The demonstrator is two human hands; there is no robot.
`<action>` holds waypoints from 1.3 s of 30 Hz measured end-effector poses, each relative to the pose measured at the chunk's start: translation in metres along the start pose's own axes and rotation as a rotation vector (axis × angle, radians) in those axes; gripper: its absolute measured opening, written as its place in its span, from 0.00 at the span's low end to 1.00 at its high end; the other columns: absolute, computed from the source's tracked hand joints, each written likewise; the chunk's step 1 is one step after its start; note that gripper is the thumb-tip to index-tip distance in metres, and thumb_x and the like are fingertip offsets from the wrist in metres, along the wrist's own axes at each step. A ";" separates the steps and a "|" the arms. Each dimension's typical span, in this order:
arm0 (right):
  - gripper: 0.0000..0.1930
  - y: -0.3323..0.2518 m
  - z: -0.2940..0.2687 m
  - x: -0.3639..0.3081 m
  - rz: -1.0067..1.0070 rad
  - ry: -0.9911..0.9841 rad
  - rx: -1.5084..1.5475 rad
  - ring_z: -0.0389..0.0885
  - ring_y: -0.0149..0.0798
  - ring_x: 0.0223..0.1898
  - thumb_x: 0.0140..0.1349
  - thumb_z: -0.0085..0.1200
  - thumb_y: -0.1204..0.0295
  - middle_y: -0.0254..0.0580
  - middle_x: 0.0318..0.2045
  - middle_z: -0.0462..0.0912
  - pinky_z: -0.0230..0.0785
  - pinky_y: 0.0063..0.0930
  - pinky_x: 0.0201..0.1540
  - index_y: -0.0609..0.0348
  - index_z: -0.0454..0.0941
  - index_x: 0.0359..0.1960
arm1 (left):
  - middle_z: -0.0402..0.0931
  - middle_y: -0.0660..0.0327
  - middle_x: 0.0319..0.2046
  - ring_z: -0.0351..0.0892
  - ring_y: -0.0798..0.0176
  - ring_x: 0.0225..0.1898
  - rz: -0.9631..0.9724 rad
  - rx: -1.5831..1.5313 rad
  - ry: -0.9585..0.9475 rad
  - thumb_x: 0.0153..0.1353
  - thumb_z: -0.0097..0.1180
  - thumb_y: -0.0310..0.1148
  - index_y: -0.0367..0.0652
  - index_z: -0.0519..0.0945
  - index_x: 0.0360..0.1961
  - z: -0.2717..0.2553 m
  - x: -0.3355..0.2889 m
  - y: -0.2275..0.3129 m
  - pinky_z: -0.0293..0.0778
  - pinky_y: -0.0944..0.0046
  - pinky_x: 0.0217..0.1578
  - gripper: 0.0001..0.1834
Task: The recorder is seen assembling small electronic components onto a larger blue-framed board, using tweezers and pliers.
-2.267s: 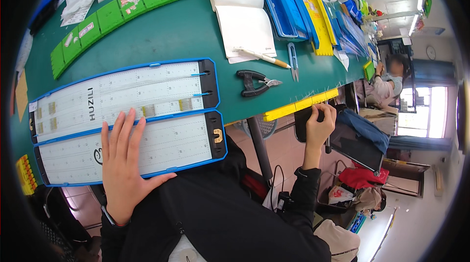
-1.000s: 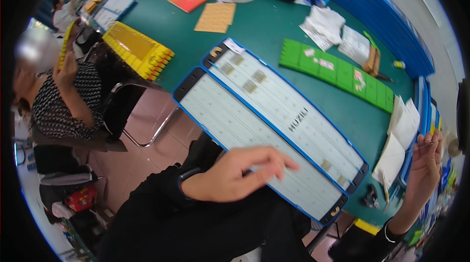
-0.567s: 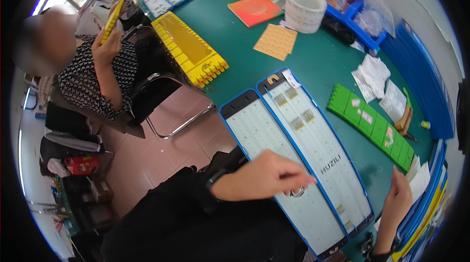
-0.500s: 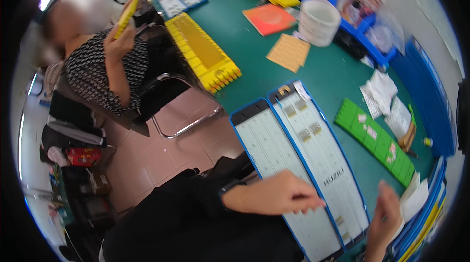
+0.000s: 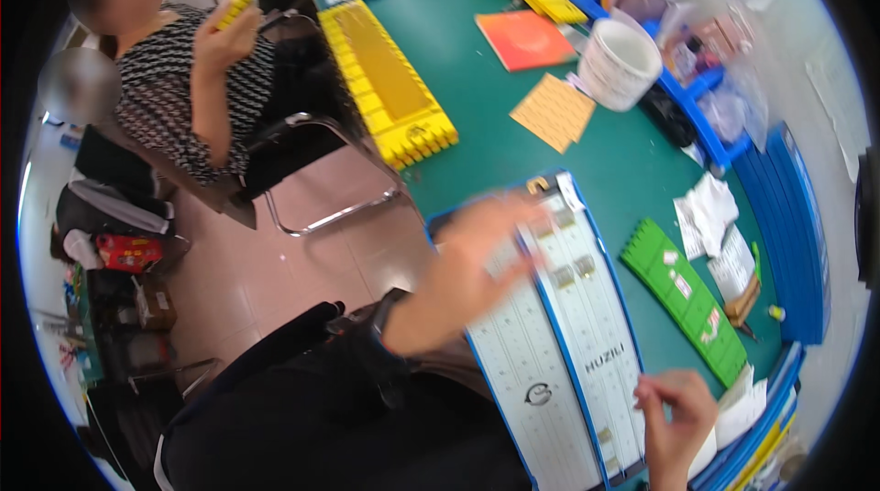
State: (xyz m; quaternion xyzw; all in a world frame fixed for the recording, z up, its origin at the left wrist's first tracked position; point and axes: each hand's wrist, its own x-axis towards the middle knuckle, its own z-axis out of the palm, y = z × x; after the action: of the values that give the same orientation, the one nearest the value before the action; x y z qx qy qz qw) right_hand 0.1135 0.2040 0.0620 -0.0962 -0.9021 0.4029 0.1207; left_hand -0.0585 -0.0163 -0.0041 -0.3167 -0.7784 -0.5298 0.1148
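A long blue-edged case lies opened flat at the table's edge, its white left panel (image 5: pixel 527 344) and right panel (image 5: pixel 591 321) side by side. Small yellowish squares (image 5: pixel 574 271) sit on the right panel. My left hand (image 5: pixel 472 271) is above the upper part of the left panel, smeared by motion, so its grip cannot be read. Beside the lower right edge of the case is my right hand (image 5: pixel 676 418), thumb and fingertips drawn together in a pinch. Whatever may be between them is too small to make out.
A slim green case (image 5: pixel 687 303) lies to the right, near crumpled white paper (image 5: pixel 708 214). Further off are a yellow case (image 5: pixel 383 78), brown paper squares (image 5: pixel 553 113), an orange-red pad (image 5: pixel 524 39) and a white tub (image 5: pixel 619 65). A seated person (image 5: pixel 197 97) holds a yellow case at left.
My left hand has moved up and away from me over the left panel, uncovering its lower part. My right hand has shifted left toward the case, its fingers now pinched. The view has tilted slightly.
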 end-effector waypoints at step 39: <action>0.04 0.009 0.127 0.110 0.189 -0.042 0.210 0.72 0.21 0.21 0.56 0.63 0.77 0.34 0.25 0.79 0.63 0.15 0.23 0.63 0.85 0.33 | 0.79 0.62 0.40 0.74 0.56 0.41 -0.233 0.288 -0.062 0.54 0.56 0.22 0.45 0.79 0.43 0.028 -0.004 -0.017 0.68 0.60 0.42 0.14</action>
State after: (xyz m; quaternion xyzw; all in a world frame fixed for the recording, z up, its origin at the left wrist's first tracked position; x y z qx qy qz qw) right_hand -0.0280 0.1504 -0.0117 -0.1594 -0.8442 0.5065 0.0728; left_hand -0.0617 0.0037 -0.0305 -0.2207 -0.8807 -0.4128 0.0727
